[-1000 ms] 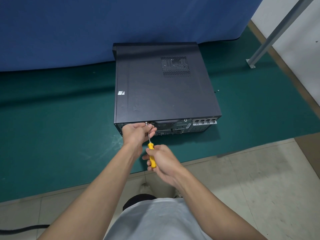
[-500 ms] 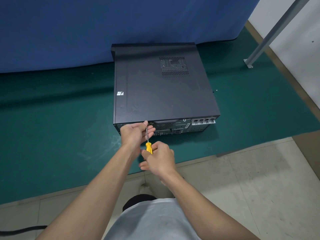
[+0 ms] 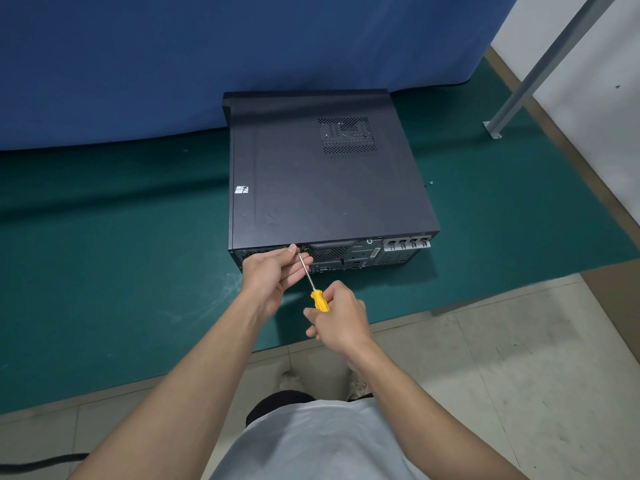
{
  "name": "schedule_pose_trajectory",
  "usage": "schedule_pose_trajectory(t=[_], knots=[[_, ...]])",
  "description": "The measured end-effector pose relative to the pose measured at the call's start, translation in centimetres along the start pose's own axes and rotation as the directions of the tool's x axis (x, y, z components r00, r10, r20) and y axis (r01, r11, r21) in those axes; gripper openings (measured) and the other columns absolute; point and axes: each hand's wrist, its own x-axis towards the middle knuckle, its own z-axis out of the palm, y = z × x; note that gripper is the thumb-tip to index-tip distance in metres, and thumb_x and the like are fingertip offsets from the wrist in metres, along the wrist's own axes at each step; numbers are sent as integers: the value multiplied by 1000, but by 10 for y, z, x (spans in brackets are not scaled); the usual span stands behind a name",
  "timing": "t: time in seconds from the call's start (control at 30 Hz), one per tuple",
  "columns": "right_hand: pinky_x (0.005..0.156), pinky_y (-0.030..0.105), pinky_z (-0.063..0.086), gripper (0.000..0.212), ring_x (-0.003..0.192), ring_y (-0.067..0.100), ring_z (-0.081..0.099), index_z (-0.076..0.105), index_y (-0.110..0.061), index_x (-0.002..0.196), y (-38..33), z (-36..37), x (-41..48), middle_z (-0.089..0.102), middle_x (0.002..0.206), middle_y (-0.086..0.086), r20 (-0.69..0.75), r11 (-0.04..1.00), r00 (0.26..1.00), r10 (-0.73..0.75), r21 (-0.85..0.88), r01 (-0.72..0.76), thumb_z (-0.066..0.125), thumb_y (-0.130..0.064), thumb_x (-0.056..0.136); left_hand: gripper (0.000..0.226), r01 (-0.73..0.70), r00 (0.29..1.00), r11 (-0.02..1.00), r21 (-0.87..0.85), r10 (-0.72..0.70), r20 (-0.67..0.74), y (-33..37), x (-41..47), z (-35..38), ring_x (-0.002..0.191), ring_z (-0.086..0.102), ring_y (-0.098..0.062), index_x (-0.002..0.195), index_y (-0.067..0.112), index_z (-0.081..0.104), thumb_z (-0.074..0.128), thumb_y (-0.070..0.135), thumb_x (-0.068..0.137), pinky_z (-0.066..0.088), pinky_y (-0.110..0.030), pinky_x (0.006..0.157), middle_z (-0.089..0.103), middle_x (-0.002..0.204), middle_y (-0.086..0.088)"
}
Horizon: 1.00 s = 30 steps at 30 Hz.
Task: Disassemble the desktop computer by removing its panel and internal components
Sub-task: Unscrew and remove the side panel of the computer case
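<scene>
On the green mat point(image 3: 104, 271) that covers the bench, the black desktop computer point(image 3: 329, 188) lies flat on its side, with its rear face towards the person and its far end close to the blue curtain point(image 3: 207, 64). Its broad top panel is in place; it carries a perforated vent point(image 3: 348, 137) near the far right and a small sticker point(image 3: 241, 189) by the left edge. Along the near face the ports and a row of silver slot covers point(image 3: 407, 244) show under the panel's lip.

Both hands are at the left part of that rear face. The right hand point(image 3: 341, 318) is closed round the yellow handle of a screwdriver point(image 3: 320, 299), whose thin metal shaft slants up and to the left. The tip meets the case just under the panel's edge; the screw itself is too small to make out. The left hand point(image 3: 273, 271) is at the same spot, its fingers curled about the upper shaft and its thumb near the tip.

A tiny loose part lies on the mat just beside the computer's right edge — perhaps a screw point(image 3: 431, 182). To the right a slanting metal strut point(image 3: 540, 64) is footed by the white wall point(image 3: 588, 98). Below the bench are pale floor tiles point(image 3: 502, 375) and a black cable point(image 3: 34, 464) at the lower left.
</scene>
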Motion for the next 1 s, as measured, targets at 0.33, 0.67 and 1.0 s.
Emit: schedule_pose_trajectory(t=[0.33,0.67,1.0], knots=[[33,8,29,12,40,-3,56,50,-16,89,-5,-1,-1,65,84,8,-49,999,999,-20,44,22,62,-18,89,10,-103,985,987,125,118,-123,-9,1,7,79,73,-25,92,-2,67,60,5,93,60,-29,68,73,84,-16],[35,7,31,11,44,-4,57,51,-18,90,-8,-8,2,66,85,10,-94,994,995,-25,102,35,62,-18,89,29,-284,855,834,473,443,-269,-19,2,18,75,71,-23,61,23,63,69,12,87,54,-45,87,68,58,1],[40,5,33,9,44,-7,55,52,-19,90,-13,-15,7,65,87,11,-120,993,992,-31,107,44,61,-20,89,12,-228,913,911,344,323,-251,-11,3,14,66,73,-21,70,3,70,66,1,81,61,-35,70,70,61,-7]])
